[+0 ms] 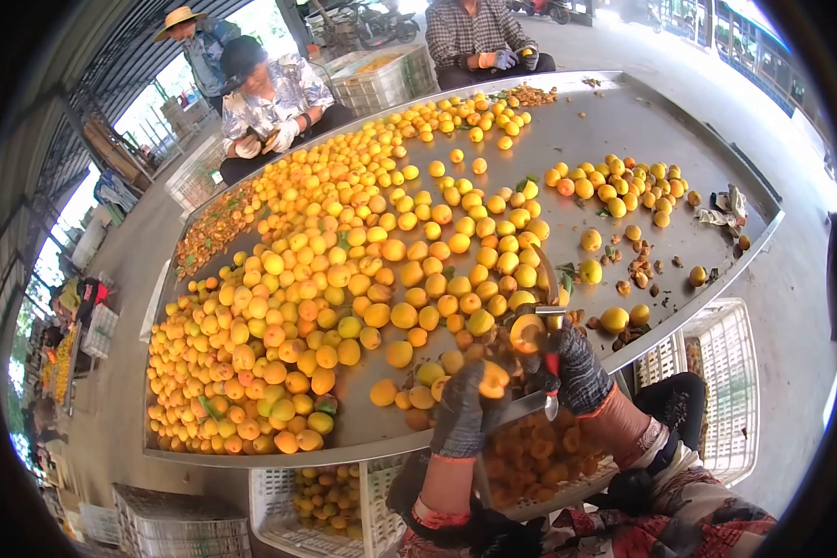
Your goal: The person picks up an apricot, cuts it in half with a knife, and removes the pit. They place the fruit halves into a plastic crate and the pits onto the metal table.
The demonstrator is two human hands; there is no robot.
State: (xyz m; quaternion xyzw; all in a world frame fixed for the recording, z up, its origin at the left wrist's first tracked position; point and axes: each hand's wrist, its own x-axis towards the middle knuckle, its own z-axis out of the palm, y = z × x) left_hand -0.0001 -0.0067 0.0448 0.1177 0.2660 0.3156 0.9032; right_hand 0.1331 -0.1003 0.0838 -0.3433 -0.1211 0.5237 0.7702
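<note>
My left hand (461,409), in a grey knit glove, is closed on an apricot half (494,379) with its orange cut face showing. Gloved too, my right hand (581,372) wraps round a knife (552,365) with a red handle, a metal collar and a thin curved blade pointing away from me. Another apricot half (527,333) shows its cut face beside the knife's collar, at my right fingers; what grips it is partly hidden. Both hands are over the near edge of the metal table (642,116). Whole apricots (288,307) lie heaped beyond and to the left.
Below the table edge, a crate of apricot halves (539,460) sits under my hands. White plastic crates (730,391) stand at right and lower left. Loose pits (640,265) and a crumpled scrap (725,206) lie on the table. Two people (268,102) sit across; another stands behind.
</note>
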